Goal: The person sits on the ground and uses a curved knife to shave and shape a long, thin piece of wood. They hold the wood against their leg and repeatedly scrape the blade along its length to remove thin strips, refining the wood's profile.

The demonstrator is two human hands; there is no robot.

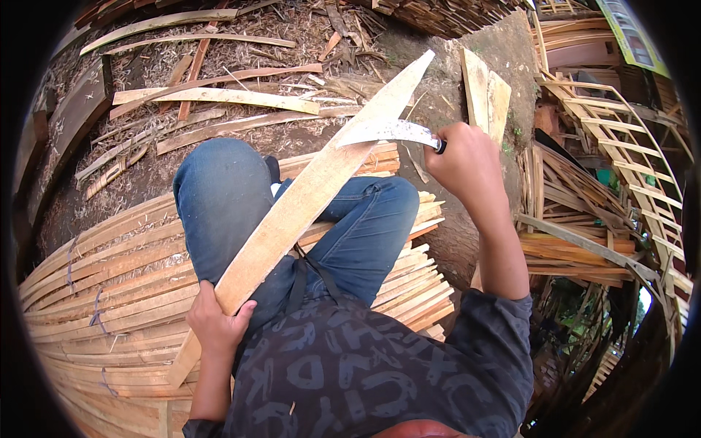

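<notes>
Seen from my remote station, the board (303, 208), a long pale plank, slants across the seated person's jeans (219, 190) above the slat stack (146, 285), its tip reaching past the stack's far edge. I find the left hand (217, 321) closed around the board near its lower end, thumb on the upper face, over the stack. The right hand (464, 157), beyond the stack's far right end, is curled tightly about the handle of a curved knife (398, 131), whose pale blade lies across the board's upper portion; I cannot tell whether its edge bites into the wood. I judge the work to be partway along: the tip tapers nearly to a point, so some shaping seems done, while the wide stretch towards the left hand may have trimming left, though I cannot establish the intended outline. Thin strips (234, 97) lie among shavings on the ground beyond the stack, and pale offcuts (478, 91) stand past its far right corner. As to containers, I can identify none with certainty; the nearest equivalent is the stack itself, where dark cords (98, 314) appear to bind slats into bundles at its left. To the right of the stack I note a ladder-like frame (621, 123).
</notes>
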